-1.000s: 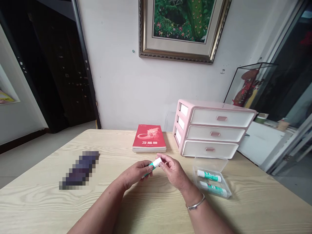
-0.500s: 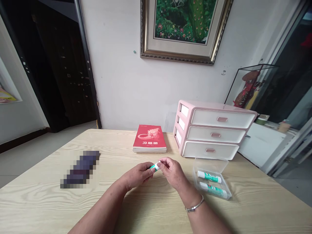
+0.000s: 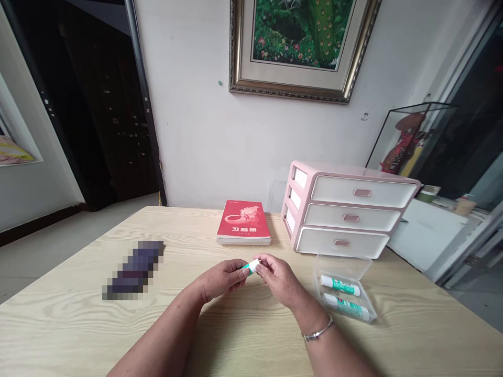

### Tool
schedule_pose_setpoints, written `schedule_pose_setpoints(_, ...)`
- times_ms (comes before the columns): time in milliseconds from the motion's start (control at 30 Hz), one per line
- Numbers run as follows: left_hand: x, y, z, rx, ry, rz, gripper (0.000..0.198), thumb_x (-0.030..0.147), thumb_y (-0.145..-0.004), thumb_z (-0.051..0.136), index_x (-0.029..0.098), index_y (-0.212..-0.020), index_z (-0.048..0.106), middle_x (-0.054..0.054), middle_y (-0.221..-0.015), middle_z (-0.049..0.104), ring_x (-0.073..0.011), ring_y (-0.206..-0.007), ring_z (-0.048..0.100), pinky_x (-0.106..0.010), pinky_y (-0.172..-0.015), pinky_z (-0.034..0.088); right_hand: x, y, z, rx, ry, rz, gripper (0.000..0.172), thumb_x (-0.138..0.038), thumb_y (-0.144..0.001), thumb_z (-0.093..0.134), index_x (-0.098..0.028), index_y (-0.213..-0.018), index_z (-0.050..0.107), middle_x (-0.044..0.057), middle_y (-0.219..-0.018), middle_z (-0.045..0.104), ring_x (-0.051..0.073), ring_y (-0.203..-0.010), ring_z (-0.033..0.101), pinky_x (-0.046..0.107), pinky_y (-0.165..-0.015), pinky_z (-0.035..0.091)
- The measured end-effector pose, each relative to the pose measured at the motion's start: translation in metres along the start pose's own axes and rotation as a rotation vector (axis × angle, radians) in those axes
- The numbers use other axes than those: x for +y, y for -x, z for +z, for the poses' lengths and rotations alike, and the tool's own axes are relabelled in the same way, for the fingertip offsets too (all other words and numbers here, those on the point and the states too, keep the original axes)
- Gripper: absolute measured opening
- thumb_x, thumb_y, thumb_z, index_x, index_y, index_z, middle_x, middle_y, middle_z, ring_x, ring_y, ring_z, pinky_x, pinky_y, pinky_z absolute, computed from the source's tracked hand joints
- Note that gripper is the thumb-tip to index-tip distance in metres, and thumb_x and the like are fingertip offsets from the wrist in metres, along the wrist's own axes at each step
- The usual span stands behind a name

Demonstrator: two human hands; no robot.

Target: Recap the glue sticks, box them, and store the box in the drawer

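A glue stick (image 3: 253, 265) with a white end and a green label is held up at a tilt above the table. My left hand (image 3: 225, 280) is closed around its green part, the thumb lying along the side. The fingers of my right hand (image 3: 277, 277) pinch the white end. To the right of my right hand lies a clear plastic case (image 3: 373, 312) with its lid raised. Inside it are two more glue sticks, an upper one (image 3: 340, 285) and a lower one (image 3: 346, 307), both white and green.
A red book (image 3: 243, 219) lies beyond my hands. Back right stands a pink and white drawer unit (image 3: 351, 191), its three drawers closed. A pixelated dark object (image 3: 135, 269) lies on the left of the wooden table (image 3: 78, 330).
The view has turned slightly to the left. My right fingers have shifted a little toward the tip of the glue stick, so more of its white end shows. My left hand keeps its grip.
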State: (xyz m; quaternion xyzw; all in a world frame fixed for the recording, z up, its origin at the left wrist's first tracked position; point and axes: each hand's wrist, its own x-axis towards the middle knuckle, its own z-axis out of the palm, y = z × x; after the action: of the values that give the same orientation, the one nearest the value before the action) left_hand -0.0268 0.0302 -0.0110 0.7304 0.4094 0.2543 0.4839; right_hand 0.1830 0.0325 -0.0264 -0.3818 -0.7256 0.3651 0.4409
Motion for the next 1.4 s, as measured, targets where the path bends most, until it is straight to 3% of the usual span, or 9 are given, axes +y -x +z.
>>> schedule_pose_setpoints(167,0.000,-0.006,0.010,0.143,-0.273,0.143,0.038,0.052,-0.094,0.043,0.019,-0.092,0.060,-0.001,-0.082,0.060,-0.0154,-0.073,0.050,-0.025,-0.066,0.038,0.009,-0.004,0.004,0.102,-0.031,0.128,0.043,-0.053,-0.086,0.058,-0.014,-0.102,0.068,0.001,-0.067,0.061,0.015,-0.058,0.058,0.027,-0.054,0.050)
schedule_pose_setpoints(300,0.003,-0.009,0.020,0.291,-0.479,0.145,0.022,0.038,-0.093,0.048,0.020,-0.096,0.060,-0.004,-0.090,0.065,-0.0195,-0.080,0.058,-0.027,-0.070,0.040,0.009,-0.007,0.008,0.172,-0.113,0.269,0.051,-0.061,-0.079,0.061,-0.012,-0.092,0.068,0.000,-0.060,0.059,0.014,-0.049,0.055,0.027,-0.048,0.050)
schedule_pose_setpoints(500,0.006,-0.009,0.026,0.348,-0.590,0.150,0.017,0.031,-0.091,0.051,0.020,-0.101,0.058,-0.007,-0.098,0.066,-0.0222,-0.087,0.062,-0.029,-0.075,0.042,0.003,-0.006,0.011,0.238,-0.096,0.351,0.055,-0.067,-0.077,0.059,-0.013,-0.084,0.067,-0.001,-0.055,0.056,0.012,-0.045,0.051,0.023,-0.040,0.044)
schedule_pose_setpoints(633,-0.002,-0.011,0.029,0.299,-0.424,0.132,0.018,0.032,-0.090,0.050,0.020,-0.103,0.055,-0.004,-0.094,0.066,-0.0198,-0.084,0.060,-0.028,-0.073,0.041,0.008,-0.006,0.012,0.241,-0.072,0.323,0.054,-0.069,-0.079,0.058,-0.015,-0.081,0.065,-0.002,-0.053,0.052,0.012,-0.044,0.048,0.022,-0.039,0.039)
schedule_pose_setpoints(767,0.000,-0.010,0.029,0.288,-0.214,0.079,0.022,0.036,-0.086,0.055,0.021,-0.103,0.054,0.002,-0.082,0.061,-0.0165,-0.074,0.054,-0.025,-0.066,0.039,0.009,-0.004,0.013,0.206,-0.080,0.192,0.051,-0.067,-0.084,0.057,-0.016,-0.081,0.063,-0.004,-0.051,0.048,0.011,-0.044,0.045,0.022,-0.042,0.037)
schedule_pose_setpoints(833,0.005,-0.008,0.027,0.291,-0.082,0.046,0.022,0.041,-0.085,0.055,0.020,-0.092,0.056,0.003,-0.075,0.057,-0.0153,-0.069,0.051,-0.025,-0.064,0.037,0.006,-0.001,0.014,0.168,-0.140,0.124,0.050,-0.065,-0.090,0.051,-0.016,-0.084,0.062,-0.005,-0.052,0.048,0.011,-0.045,0.045,0.022,-0.044,0.037)
schedule_pose_setpoints(1000,0.008,-0.006,0.021,0.378,0.193,0.020,0.050,0.060,-0.090,0.041,0.019,-0.063,0.048,0.004,-0.055,0.045,-0.0120,-0.052,0.039,-0.026,-0.055,0.031,-0.001,0.000,0.014,0.212,-0.181,0.100,0.051,-0.062,-0.096,0.041,-0.016,-0.096,0.062,-0.005,-0.052,0.047,0.012,-0.046,0.044,0.023,-0.046,0.038)
schedule_pose_setpoints(1167,0.001,-0.009,0.017,0.535,0.338,0.020,0.051,0.057,-0.090,0.040,0.020,-0.055,0.045,0.004,-0.045,0.041,-0.0106,-0.043,0.035,-0.026,-0.051,0.030,0.002,-0.002,0.012,0.249,-0.150,0.135,0.053,-0.064,-0.094,0.041,-0.015,-0.095,0.062,-0.005,-0.050,0.045,0.013,-0.046,0.044,0.024,-0.046,0.037)
schedule_pose_setpoints(1400,0.005,-0.011,0.018,0.555,0.607,0.030,0.040,0.044,-0.082,0.041,0.022,-0.048,0.041,0.005,-0.039,0.035,-0.0097,-0.034,0.028,-0.026,-0.039,0.020,0.006,0.000,0.017,0.185,-0.110,0.101,0.051,-0.061,-0.097,0.039,-0.016,-0.095,0.063,-0.005,-0.052,0.045,0.012,-0.047,0.044,0.024,-0.048,0.038)
